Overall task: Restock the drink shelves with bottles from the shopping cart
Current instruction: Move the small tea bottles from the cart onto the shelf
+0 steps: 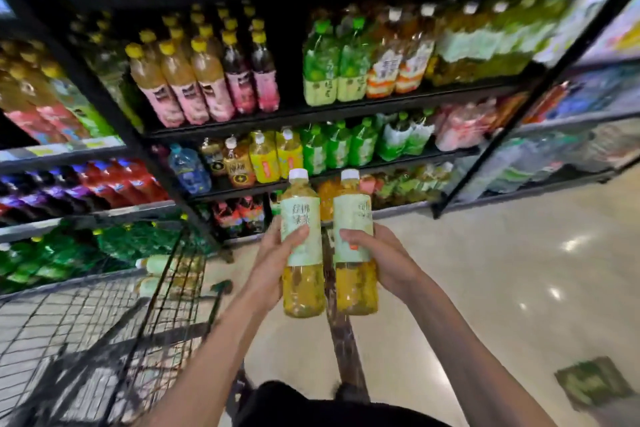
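The left hand (273, 253) grips a white-capped tea bottle (300, 218) round its pale green label. The right hand (379, 253) grips a second tea bottle (353, 215) just beside it, both upright. The labels' Chinese characters are too blurred to read. To the left, the wire shopping cart (104, 322) holds similar bottles (152, 265). Beyond stand the stocked drink shelves (311, 112).

A glossy cream floor (485, 270) shows light glare, with a green printed sheet (594, 386) lying at lower right.
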